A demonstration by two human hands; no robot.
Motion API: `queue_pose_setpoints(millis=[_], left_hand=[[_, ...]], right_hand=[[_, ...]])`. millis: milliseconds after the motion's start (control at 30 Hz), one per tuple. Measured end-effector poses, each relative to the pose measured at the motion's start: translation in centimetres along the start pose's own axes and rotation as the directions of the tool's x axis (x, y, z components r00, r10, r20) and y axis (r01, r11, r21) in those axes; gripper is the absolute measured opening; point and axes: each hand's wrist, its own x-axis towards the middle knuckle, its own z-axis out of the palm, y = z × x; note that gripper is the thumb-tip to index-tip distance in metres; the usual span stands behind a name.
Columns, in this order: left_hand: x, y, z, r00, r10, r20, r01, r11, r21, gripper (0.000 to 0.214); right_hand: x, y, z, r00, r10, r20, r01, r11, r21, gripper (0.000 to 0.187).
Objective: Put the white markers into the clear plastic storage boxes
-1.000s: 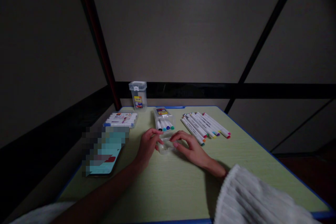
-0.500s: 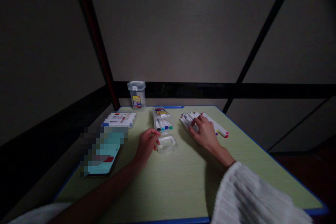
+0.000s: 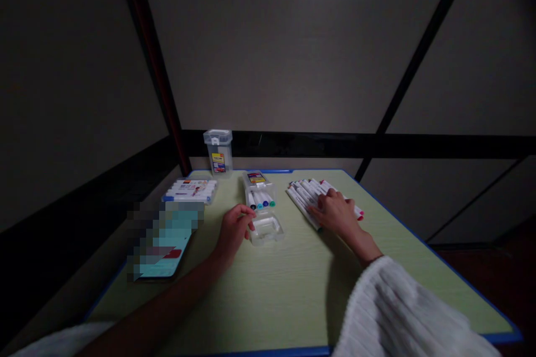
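Note:
A clear plastic box (image 3: 260,179) lies on its side mid-table, its mouth facing me. Inside it are several white markers (image 3: 263,198) with black, light blue, dark blue and green ends. Its open lid (image 3: 268,234) rests on the tabletop in front. My left hand (image 3: 235,231) is closed at the lid's left edge, thumb and fingers drawn together on it. To the right, my right hand (image 3: 337,213) lies over a row of loose white markers (image 3: 304,195), fingers apart and touching them. It covers part of the row; pink ends show beyond it.
At the back left a second clear box (image 3: 219,156) stands upright with its lid down. A flat pack of white markers (image 3: 190,189) lies in front of it. Nearer me on the left is a phone (image 3: 167,251), partly pixelated. The table (image 3: 268,301) has a blue edge.
My right hand has shifted right and slightly toward me over the loose markers, uncovering more of those on the left, including a green-ended one. My left hand has stayed at the lid.

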Motion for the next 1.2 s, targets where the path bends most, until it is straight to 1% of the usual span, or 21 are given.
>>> queue_pose_setpoints(millis=[167, 433, 600, 733, 833, 967, 1100, 1200], left_hand=[[-0.1, 0.1, 0.0, 1.000, 0.003, 0.012, -0.003, 1.000, 0.009, 0.008], [-0.1, 0.1, 0.0, 1.000, 0.005, 0.004, -0.005, 1.000, -0.002, 0.008], [0.0, 0.1, 0.1, 1.000, -0.007, 0.003, 0.007, 1.000, 0.006, 0.007], [-0.1, 0.0, 0.1, 1.000, -0.013, 0.007, 0.013, 1.000, 0.005, 0.007], [-0.1, 0.0, 0.1, 1.000, -0.009, 0.012, 0.009, 1.000, 0.006, 0.007], [-0.1, 0.1, 0.1, 1.000, 0.002, 0.009, -0.002, 1.000, 0.020, 0.007], [-0.2, 0.1, 0.1, 1.000, -0.004, 0.010, 0.004, 1.000, 0.021, 0.007], [-0.1, 0.0, 0.1, 1.000, -0.004, 0.014, 0.004, 1.000, 0.012, 0.008]], right_hand=[[0.0, 0.0, 0.3, 1.000, -0.003, 0.009, 0.003, 1.000, -0.010, 0.035], [-0.1, -0.1, 0.3, 1.000, -0.026, 0.017, 0.027, 1.000, -0.009, 0.027], [-0.2, -0.1, 0.5, 0.999, -0.039, -0.011, 0.038, 0.999, -0.038, 0.027], [-0.1, -0.1, 0.5, 0.998, -0.004, -0.068, 0.001, 0.999, -0.036, 0.027], [0.0, -0.2, 0.3, 0.987, 0.043, -0.155, -0.039, 0.999, 0.030, 0.027], [0.2, -0.4, -0.2, 0.967, 0.096, -0.234, -0.043, 0.974, 0.224, 0.026], [0.1, -0.8, -0.6, 0.957, 0.095, -0.275, 0.034, 0.901, 0.433, 0.025], [-0.2, -1.2, -1.0, 0.939, 0.092, -0.331, 0.106, 0.839, 0.533, 0.024]])
